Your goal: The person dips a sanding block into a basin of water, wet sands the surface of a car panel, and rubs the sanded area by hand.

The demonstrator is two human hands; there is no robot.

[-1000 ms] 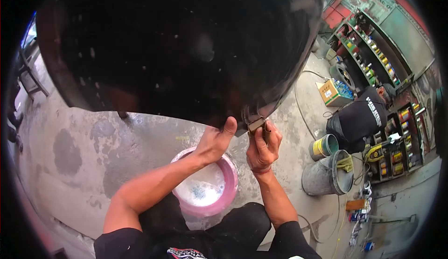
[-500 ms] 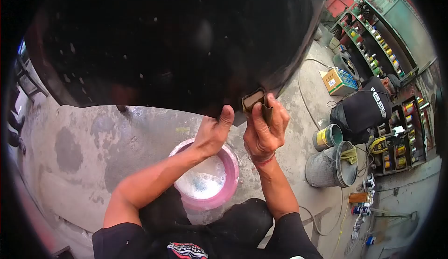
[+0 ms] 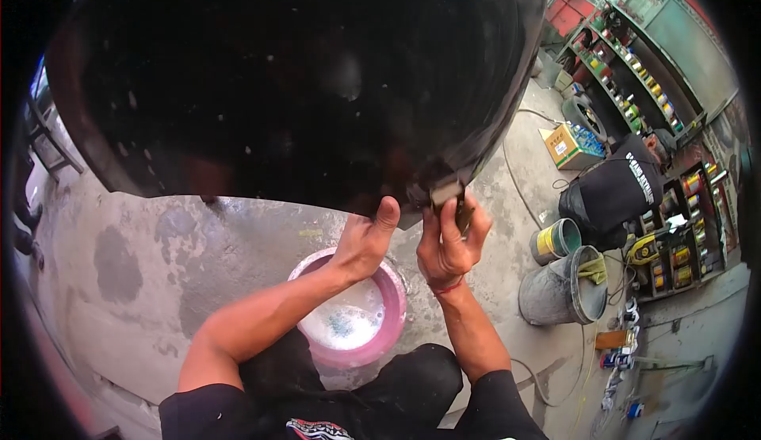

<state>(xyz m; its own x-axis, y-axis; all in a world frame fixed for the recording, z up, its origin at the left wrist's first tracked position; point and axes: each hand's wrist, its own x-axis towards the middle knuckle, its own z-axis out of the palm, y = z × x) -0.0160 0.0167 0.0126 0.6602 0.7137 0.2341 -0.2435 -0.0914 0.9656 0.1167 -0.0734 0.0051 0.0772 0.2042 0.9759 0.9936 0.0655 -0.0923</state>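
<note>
A large, glossy black panel (image 3: 301,83) with pale specks fills the upper part of the view. My left hand (image 3: 366,242) grips its lower edge, thumb on the near face and fingers hidden behind. To the right, my right hand (image 3: 453,238) pinches a small block (image 3: 446,194), brownish with a dark wrap, against the panel's lower right corner. Below my left forearm stands a pink basin (image 3: 392,305) of foamy water.
On the right are a grey bucket (image 3: 547,296) with a yellow cloth, a smaller bucket (image 3: 545,243), a black covered object (image 3: 614,190), a cardboard box (image 3: 564,147) and shelves of cans (image 3: 634,83). A hose (image 3: 515,190) crosses the floor.
The block and my right hand rose a little on the panel, then came back down toward its lower edge. My left hand keeps its hold on the edge.
</note>
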